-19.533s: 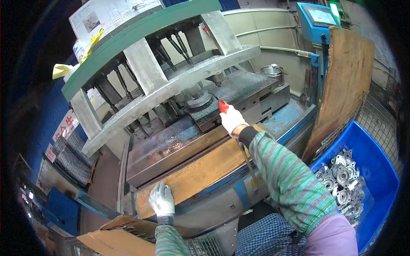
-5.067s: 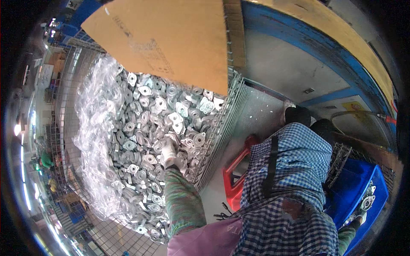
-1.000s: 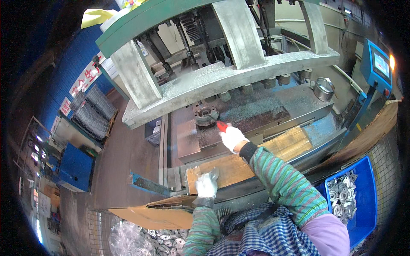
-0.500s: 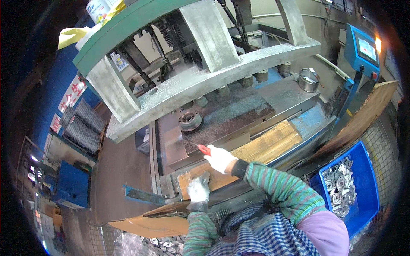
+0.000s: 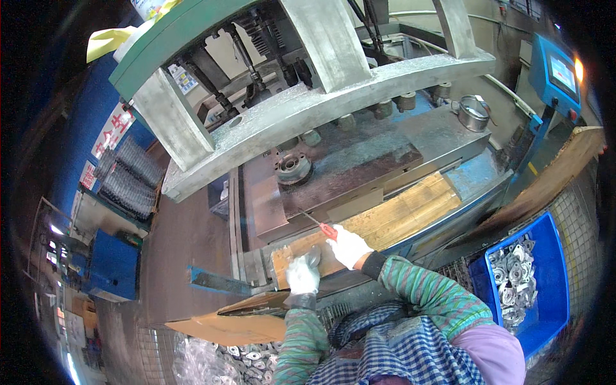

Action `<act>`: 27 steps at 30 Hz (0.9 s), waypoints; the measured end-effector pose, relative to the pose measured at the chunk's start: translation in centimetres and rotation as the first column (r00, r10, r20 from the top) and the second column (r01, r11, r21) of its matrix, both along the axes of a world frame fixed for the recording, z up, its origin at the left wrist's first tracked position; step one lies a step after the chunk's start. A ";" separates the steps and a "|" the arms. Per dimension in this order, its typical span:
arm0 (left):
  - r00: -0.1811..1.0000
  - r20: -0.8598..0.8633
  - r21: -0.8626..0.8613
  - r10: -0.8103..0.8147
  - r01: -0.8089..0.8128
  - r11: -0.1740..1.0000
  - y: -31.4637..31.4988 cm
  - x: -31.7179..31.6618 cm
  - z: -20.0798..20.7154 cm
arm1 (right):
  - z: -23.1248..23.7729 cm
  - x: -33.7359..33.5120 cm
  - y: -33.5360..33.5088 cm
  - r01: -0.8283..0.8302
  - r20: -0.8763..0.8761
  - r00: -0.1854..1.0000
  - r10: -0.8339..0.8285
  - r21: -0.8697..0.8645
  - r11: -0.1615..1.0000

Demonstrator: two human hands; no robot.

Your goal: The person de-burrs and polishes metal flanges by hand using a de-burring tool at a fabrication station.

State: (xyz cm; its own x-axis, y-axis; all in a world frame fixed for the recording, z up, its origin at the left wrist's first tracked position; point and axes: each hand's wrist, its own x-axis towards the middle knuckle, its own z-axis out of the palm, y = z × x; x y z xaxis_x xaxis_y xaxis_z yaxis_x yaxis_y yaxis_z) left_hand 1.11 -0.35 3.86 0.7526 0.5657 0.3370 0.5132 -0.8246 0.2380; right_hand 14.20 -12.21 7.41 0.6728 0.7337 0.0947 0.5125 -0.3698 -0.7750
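Observation:
My right hand [image 5: 351, 248], in a white glove, is closed around a slim tool with a red handle [image 5: 328, 231]. Its thin metal shaft points up and left toward the front edge of the machine bed. To the left, my gloved left hand [image 5: 301, 276] grips a small grey metal part [image 5: 312, 256] over the left end of a wooden board [image 5: 420, 208]; the fingers hide much of the part. A round metal fixture [image 5: 293, 168] sits on the bed beyond both hands.
A heavy press frame [image 5: 333, 102] spans the bed. On its right stand a metal pot [image 5: 473, 114] and a blue control panel [image 5: 557, 74]. A blue bin [image 5: 552, 276] of metal parts is at right. Cardboard [image 5: 231, 324] and more metal parts [image 5: 247, 359] lie at lower left.
My right hand has moved slightly right and down with the red-handled tool. My left hand keeps its hold on the metal part. The view has shifted a little.

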 end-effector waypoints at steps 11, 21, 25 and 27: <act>0.997 -0.049 0.000 -0.054 0.054 0.999 0.4 -0.2 0.4 | 1.3 2.6 -6.7 0.273 -0.111 0.957 -0.269 0.025 0.962; 0.996 -0.032 0.024 -0.086 0.086 0.996 -0.9 0.0 1.5 | -1.2 7.6 -13.7 0.593 -0.084 0.804 -0.589 0.173 0.786; 0.997 0.007 0.044 -0.075 0.075 0.996 -0.8 0.3 1.4 | -1.1 10.3 -15.6 0.700 -0.144 0.714 -0.685 0.162 0.695; 0.998 -0.002 0.047 -0.057 0.057 0.997 -0.6 0.3 1.1 | -1.2 11.5 -16.2 0.741 -0.176 0.671 -0.720 0.171 0.649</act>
State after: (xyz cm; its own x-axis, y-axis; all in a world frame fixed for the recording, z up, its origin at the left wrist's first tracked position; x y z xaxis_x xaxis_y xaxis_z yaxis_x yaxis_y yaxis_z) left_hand 1.44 -0.95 4.95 0.7836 0.5054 0.3613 0.4651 -0.8628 0.1981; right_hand 25.74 -28.45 6.21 0.9946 -0.0313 0.0994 0.0772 -0.4192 -0.9046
